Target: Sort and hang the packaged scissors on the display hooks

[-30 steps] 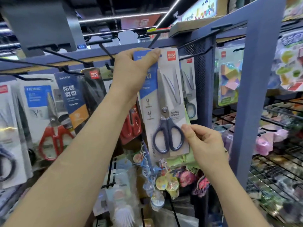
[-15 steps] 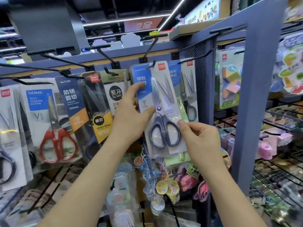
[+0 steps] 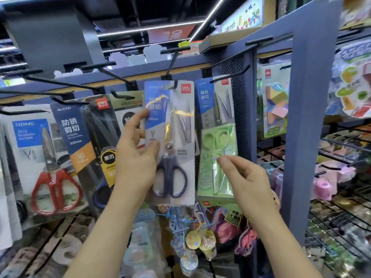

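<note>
Far left of the rack: a white pack with red-handled scissors [image 3: 54,177] hangs among other packs. Just right of it we note a dark blue and orange pack [image 3: 80,137] marked 220mm, holding black scissors. A grey pack [image 3: 126,105] sits behind it, partly covered.

The left hand [image 3: 136,163] is raised in front of these. Its thumb lies on the front of the centre scissors pack [image 3: 176,121], and the index fingertip touches that pack's left edge. The other fingers are bent beside the edge. We cannot tell whether any finger reaches behind the card, so we cannot call it a firm pinch.

The centre scissors pack hangs upright from a black hook [image 3: 170,65], whose tip passes through the hole at the card's top. The card is blue and grey with a red logo, and its scissors have dark blue handles at the bottom.

To its right, a similar blue-topped pack [image 3: 216,101] hangs on the next hook. A green pack with green scissors [image 3: 218,149] overlaps its lower half.

The right hand [image 3: 247,177] is well apart from the left and holds nothing. Its fingers are loosely curled, and the index fingertip is in front of the green pack. We cannot tell whether it touches.

Further right stands a blue upright post [image 3: 313,117]. A pack of coloured blocks [image 3: 277,109] hangs just left of it. Wire shelves [image 3: 341,207] with small pink goods fill the right edge.
</note>
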The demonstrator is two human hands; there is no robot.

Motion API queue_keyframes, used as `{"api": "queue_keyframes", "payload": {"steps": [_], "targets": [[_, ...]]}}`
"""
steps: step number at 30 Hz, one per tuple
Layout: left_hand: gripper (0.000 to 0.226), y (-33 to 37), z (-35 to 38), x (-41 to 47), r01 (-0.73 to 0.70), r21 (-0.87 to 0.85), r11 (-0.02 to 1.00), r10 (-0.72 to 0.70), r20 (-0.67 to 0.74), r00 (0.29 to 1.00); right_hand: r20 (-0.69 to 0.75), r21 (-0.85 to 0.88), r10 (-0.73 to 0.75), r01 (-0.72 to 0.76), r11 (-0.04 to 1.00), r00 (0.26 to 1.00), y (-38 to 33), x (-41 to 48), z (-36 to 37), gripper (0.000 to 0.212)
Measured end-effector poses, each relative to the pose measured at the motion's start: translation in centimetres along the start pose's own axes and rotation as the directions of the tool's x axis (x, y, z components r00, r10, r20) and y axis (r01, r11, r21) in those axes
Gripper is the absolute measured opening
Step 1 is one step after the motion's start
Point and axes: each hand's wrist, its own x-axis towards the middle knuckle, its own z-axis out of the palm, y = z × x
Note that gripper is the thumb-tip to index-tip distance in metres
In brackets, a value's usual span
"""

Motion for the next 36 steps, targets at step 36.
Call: {"api": "queue_keyframes", "payload": {"steps": [36], "targets": [[0.005, 7.5, 12.7, 6.4, 0.079, -0.279, 0.957, 0.023, 0.346, 0.938, -0.072, 0.009, -0.123, 0.124, 0.992, 0.99, -0.7, -1.1, -4.1, 0.028]]}}
